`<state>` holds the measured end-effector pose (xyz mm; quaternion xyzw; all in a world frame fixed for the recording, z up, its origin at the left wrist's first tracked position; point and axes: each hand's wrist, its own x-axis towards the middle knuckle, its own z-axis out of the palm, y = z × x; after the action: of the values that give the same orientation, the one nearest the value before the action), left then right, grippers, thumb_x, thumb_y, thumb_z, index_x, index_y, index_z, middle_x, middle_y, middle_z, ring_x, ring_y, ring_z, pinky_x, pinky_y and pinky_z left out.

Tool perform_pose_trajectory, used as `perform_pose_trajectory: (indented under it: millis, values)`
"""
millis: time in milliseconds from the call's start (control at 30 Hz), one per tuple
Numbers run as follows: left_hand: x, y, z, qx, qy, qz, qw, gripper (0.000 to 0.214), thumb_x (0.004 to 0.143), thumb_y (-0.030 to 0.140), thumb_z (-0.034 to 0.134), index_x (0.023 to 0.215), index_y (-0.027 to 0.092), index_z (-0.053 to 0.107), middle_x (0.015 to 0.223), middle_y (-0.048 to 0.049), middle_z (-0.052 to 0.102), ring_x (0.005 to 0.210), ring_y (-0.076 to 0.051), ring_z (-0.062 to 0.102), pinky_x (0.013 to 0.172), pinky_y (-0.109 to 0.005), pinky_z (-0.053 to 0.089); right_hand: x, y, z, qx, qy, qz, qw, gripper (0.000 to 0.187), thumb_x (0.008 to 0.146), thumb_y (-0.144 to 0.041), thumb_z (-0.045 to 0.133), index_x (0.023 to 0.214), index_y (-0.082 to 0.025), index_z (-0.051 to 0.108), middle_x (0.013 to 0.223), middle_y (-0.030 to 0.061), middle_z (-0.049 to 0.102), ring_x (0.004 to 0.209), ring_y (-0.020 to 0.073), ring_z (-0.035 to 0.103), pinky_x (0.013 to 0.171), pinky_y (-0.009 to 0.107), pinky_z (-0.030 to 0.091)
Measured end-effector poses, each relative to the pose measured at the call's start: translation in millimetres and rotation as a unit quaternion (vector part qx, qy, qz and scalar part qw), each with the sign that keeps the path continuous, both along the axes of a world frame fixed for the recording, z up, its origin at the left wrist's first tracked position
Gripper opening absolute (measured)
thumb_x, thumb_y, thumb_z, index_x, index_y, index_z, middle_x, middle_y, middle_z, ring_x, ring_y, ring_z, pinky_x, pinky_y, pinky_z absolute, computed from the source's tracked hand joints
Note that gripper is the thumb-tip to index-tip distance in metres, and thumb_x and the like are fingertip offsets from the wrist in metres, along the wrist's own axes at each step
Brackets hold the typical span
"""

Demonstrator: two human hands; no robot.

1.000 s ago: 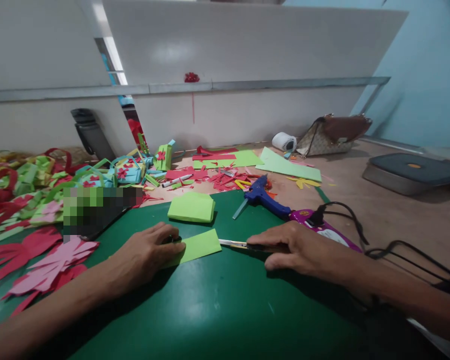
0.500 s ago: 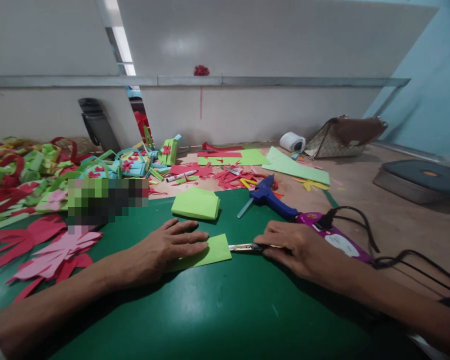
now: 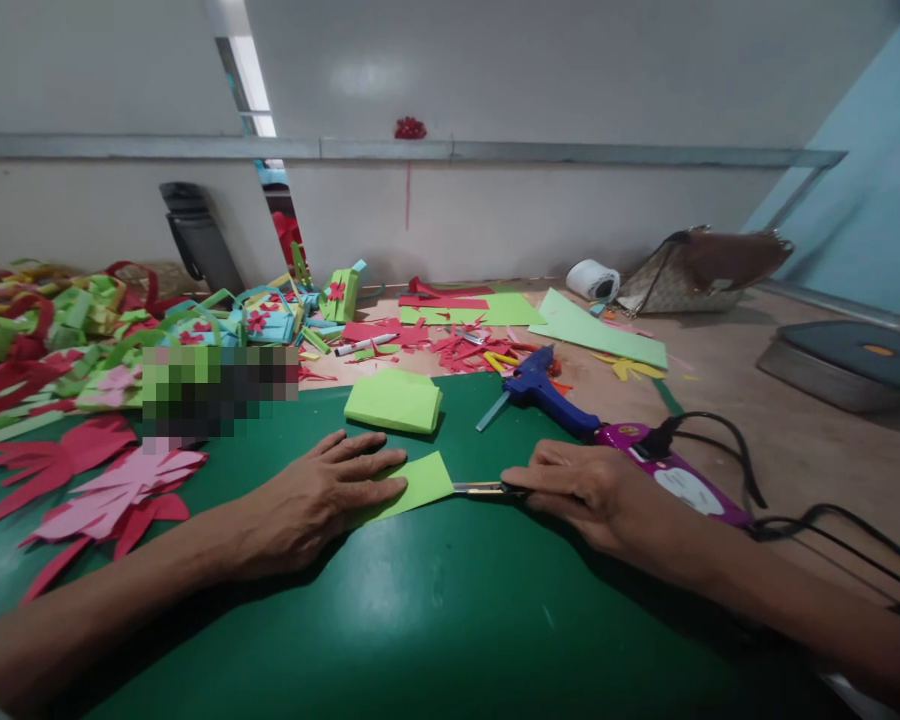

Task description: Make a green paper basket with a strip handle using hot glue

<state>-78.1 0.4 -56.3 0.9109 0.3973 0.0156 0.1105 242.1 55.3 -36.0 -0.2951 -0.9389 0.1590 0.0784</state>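
While the unclenched left hand (image 3: 311,500) pressed green paper (image 3: 426,480) flat, the right hand (image 3: 591,492) grasped a bladed tool (image 3: 481,489) at the paper's right edge, no finished cut showing.

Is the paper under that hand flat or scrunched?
The green paper is flat: past the left hand, it lies smooth on the green surface. I can't tell if it's doubled.

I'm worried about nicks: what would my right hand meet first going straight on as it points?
The slim tool in your right hand would likely meet the green paper first, then your left hand on it; tip contact is unclear.
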Motion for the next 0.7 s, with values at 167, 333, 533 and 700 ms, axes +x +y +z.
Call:
perform_pose_trajectory:
  millis: [167,333,533,700]
  values:
    - [-6.3,-1.7,0.7,-0.003,0.004,0.019,1.0,0.053,0.092,0.019,0.038,0.142,0.036,0.029,0.152,0.0005,0.025,0.14,-0.028,0.018,0.11,-0.055,0.021,-11.2,7.9,-4.0,0.011,-0.009,0.022,1.0,0.027,0.094,-0.024,0.041,0.107,-0.023,0.065,0.076,0.0027,0.053,0.066,0.0138,0.051,0.061,0.024,0.035]
    - [-6.9,-1.9,3.3,0.003,-0.026,0.017,1.0,0.05,0.092,0.02,0.039,0.139,0.035,0.036,0.15,-0.0014,0.031,0.138,-0.029,0.025,0.109,-0.055,0.024,-12.3,8.8,-8.8,0.016,-0.003,0.03,0.999,0.026,0.094,-0.023,0.041,0.104,-0.022,0.065,0.073,0.0021,0.051,0.063,0.013,0.049,0.059,0.024,0.033]
    - [-6.8,-0.6,1.5,-0.001,-0.032,0.017,0.999,0.049,0.092,0.022,0.039,0.139,0.036,0.036,0.15,0.0002,0.03,0.138,-0.029,0.025,0.109,-0.055,0.023,-11.3,6.4,-7.0,0.006,-0.015,0.025,1.0,0.026,0.094,-0.021,0.039,0.095,-0.02,0.065,0.072,0.0015,0.049,0.061,0.0126,0.048,0.058,0.024,0.032]
    - [-6.7,-1.6,0.8,-0.026,-0.018,0.036,0.999,0.047,0.095,0.023,0.033,0.14,0.038,0.032,0.152,0.0022,0.025,0.141,-0.027,0.017,0.11,-0.056,0.018,-8.6,-0.2,-3.1,0.003,-0.023,0.018,1.0,0.027,0.095,-0.021,0.037,0.099,-0.02,0.064,0.072,0.0019,0.05,0.062,0.0128,0.047,0.057,0.024,0.032]
